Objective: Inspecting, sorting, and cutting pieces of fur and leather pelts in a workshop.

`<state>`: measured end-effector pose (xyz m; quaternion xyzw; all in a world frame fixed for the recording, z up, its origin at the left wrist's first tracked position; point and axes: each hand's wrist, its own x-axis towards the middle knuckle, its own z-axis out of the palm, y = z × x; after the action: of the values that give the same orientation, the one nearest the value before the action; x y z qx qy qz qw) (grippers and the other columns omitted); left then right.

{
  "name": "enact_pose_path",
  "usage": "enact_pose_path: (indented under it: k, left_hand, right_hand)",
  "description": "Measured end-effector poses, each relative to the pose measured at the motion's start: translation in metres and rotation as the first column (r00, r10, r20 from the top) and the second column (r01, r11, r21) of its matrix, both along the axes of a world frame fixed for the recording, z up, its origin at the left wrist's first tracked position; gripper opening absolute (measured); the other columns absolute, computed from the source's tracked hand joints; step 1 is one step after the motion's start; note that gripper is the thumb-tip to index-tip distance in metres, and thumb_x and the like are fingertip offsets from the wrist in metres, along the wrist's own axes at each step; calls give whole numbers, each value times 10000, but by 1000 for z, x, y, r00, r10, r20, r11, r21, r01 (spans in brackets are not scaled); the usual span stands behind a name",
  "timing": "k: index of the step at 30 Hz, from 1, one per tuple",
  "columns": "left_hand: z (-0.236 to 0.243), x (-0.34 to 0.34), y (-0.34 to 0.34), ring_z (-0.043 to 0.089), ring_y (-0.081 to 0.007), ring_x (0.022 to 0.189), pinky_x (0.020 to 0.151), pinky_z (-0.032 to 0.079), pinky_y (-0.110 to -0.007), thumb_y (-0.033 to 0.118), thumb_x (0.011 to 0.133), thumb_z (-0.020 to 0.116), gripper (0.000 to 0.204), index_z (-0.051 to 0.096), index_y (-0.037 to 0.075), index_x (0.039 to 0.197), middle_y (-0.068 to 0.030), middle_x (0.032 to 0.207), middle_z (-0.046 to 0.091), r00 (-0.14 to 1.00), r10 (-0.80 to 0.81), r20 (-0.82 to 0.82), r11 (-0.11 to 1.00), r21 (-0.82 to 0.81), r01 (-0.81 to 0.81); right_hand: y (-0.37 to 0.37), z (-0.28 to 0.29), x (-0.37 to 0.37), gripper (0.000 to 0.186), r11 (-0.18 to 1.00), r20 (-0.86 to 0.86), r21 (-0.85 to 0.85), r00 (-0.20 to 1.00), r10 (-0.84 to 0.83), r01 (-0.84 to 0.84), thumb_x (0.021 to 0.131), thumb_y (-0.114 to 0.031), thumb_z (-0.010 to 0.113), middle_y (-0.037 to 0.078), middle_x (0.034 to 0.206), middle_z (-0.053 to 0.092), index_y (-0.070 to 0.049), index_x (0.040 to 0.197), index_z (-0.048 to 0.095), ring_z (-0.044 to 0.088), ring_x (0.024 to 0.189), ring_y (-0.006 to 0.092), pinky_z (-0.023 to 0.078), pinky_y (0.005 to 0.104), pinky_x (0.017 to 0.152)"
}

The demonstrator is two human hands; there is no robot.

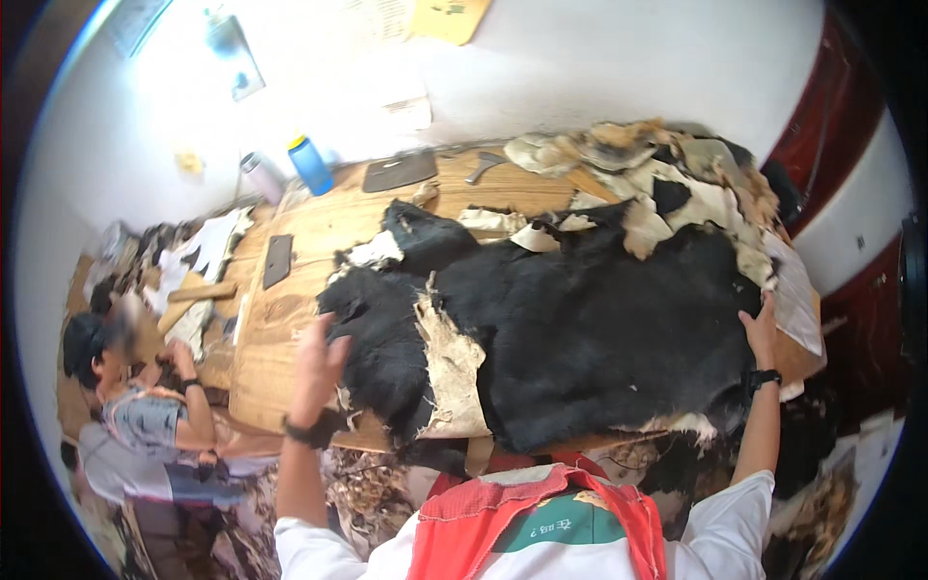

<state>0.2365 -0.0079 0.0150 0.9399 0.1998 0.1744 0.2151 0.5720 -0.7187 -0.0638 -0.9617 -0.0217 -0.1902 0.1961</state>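
A large black hide (pixel 599 319) with a cream-white patch (pixel 454 377) lies spread fur side up over a wooden table (pixel 280 338). My left hand (pixel 319 372) is beside the hide's left end, thumb and fingers apart, holding nothing; I cannot tell whether it touches the fur. At the right end, my right hand (pixel 760 331) rests against the hide's edge, thumb spread away from the fingers. Ragged white pieces edge the hide along its far side. Dark bands circle both my wrists.
Fur scraps (pixel 628 150) are heaped at the back right. Behind the hide lie a dark flat pad (pixel 400 172) and a grey curved tool (pixel 484 166). A blue bottle (pixel 309 166) and a pale bottle (pixel 261 178) stand near the wall. Another person (pixel 145 406) works at the left.
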Motion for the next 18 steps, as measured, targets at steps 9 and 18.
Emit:
enact_pose_path:
  k: [9, 18]
  left_hand:
    - [0, 49, -141, 619, -103, 890, 866, 467, -284, 309, 1025, 445, 410, 585, -28, 1211, -67, 879, 709, 586, -811, -9, 196, -946, 257]
    - [-60, 71, 58, 610, -454, 948, 840, 482, -479, 394, 890, 615, 555, 516, -85, 1154, -329, 994, 621, 834, 358, -420, 892, -111, -439]
  right_hand:
    - [45, 23, -1, 578, 990, -173, -133, 983, -63, 40, 826, -180, 672, 216, 1164, 605, -120, 1340, 415, 582, 1062, 390, 462, 456, 866]
    - [64, 47, -7, 512, 989, -210, -150, 977, -40, 8, 821, -314, 677, 219, 951, 669, -97, 1230, 460, 641, 894, 390, 491, 483, 754]
